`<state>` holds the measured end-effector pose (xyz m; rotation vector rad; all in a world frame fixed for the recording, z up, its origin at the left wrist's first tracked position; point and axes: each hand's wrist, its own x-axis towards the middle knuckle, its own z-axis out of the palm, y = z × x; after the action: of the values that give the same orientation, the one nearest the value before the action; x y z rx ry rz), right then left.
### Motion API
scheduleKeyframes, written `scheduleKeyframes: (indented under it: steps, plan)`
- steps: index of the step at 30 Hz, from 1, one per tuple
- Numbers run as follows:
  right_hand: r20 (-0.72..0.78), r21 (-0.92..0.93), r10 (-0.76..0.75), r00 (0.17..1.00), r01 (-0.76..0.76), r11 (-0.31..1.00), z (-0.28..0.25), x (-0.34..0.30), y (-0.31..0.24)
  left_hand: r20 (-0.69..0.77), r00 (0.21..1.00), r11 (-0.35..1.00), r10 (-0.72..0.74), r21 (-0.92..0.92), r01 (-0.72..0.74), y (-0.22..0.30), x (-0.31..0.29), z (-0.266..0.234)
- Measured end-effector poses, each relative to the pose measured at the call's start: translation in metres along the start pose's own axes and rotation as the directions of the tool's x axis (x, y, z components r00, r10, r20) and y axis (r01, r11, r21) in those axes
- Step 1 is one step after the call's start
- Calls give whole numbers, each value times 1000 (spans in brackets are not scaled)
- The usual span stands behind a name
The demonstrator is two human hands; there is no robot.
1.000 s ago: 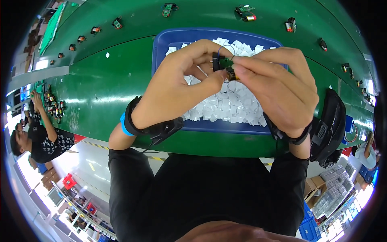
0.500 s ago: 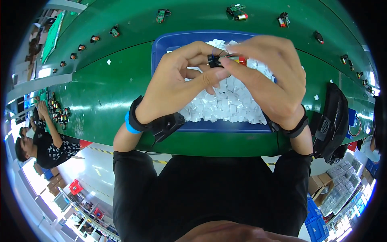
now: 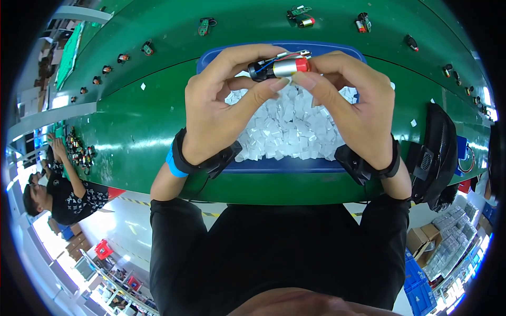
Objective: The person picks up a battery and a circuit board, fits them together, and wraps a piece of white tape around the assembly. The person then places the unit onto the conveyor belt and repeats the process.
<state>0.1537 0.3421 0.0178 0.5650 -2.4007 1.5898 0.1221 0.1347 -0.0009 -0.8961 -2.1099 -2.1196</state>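
Observation:
Above the blue tub [image 3: 284,166], my two hands hold a small battery assembly [image 3: 284,67]. It has a silver cylinder with a red end, a black round cap, thin blue and red wires and a narrow board along its upper side. My left hand [image 3: 224,100] grips the black-cap end between thumb and fingers. At the red end, the thumb and fingers of my right hand [image 3: 356,100] pinch the assembly. Under both hands, the tub holds a heap of small white square pieces [image 3: 287,131]. Some of the gripping fingers are hidden behind the assembly.
Similar assemblies [image 3: 305,22] lie spaced along the green strip beyond the tub. A black bag [image 3: 440,152] sits on the green table [image 3: 132,116] at right. At far left a co-worker [image 3: 66,195] sits by a cluster of assemblies [image 3: 79,150].
My right hand, blurred before, has come down and steadied at the red end. The assembly is turned so more of its silver side shows. Assemblies on the far strip have shifted left.

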Motion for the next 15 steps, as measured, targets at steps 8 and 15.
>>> scheduleKeyframes:
  steps: [8, 15]
  plan:
    - [-26, 96, -28, 999, 30, 995, 4, -1, 2, -52, 985, 986, -166, -4, 166, 19, -1, 3]
    - [-1, 204, -2, 1000, 2, 979, 8, -5, -1, -43, 999, 961, 13, 275, -1, 26, -9, 2]
